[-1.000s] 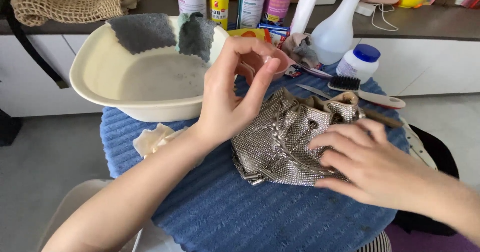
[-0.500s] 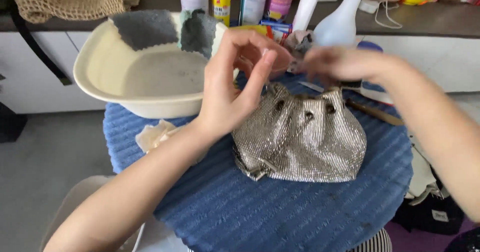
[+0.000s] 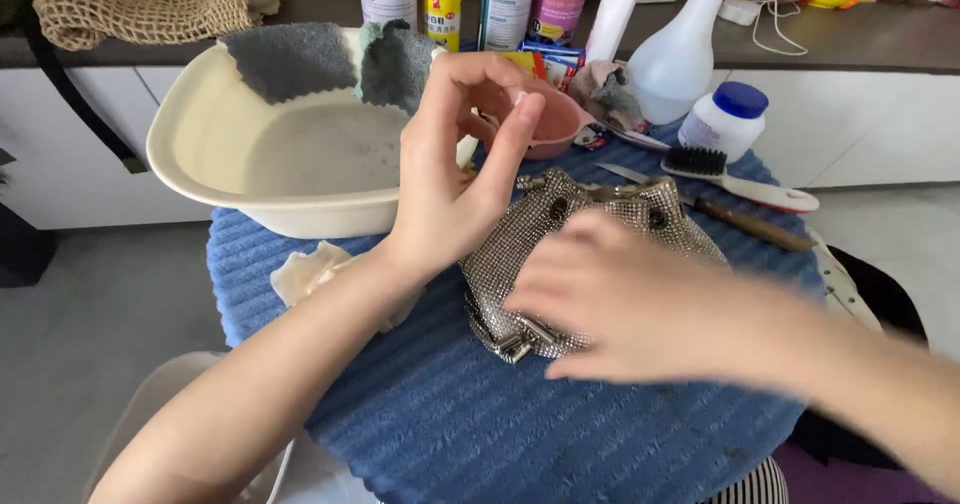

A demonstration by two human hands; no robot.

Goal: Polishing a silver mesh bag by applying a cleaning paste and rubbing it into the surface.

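**Head view: silver mesh pouch on the blue mat, cleaning not clearly started**

Head camera looks down on a round table covered by a blue ribbed mat (image 3: 450, 424). On its left part stands a big cream basin (image 3: 200, 179) with cloudy water inside, and two grey cloths (image 3: 290, 56) hang over its far rim. I judge from this that the preparation is done: water, cloths and cleaning products are all at hand.

In the middle of the mat lies the silver mesh pouch (image 3: 545, 239), flat, with the metal eyelets at its top turned away from the person. It looks dry and unchanged, so the real work on it seems to be left.

The right hand (image 3: 610, 309) is over the lower part of the pouch, fingers spread rather wide and flat; it is blurred, so I cannot tell whether it presses or only hovers. The left hand (image 3: 455, 169) is lifted above the mat, between basin and pouch, with the fingertips pinched narrowly together. If they hold something small, it does not show.

Behind the pouch are a small pink bowl (image 3: 560, 124), a white spray bottle (image 3: 680, 49), a white jar with blue lid (image 3: 732, 119) and a black-bristled brush (image 3: 740, 176). A crumpled cream cloth (image 3: 315, 269) lies beside the left wrist.
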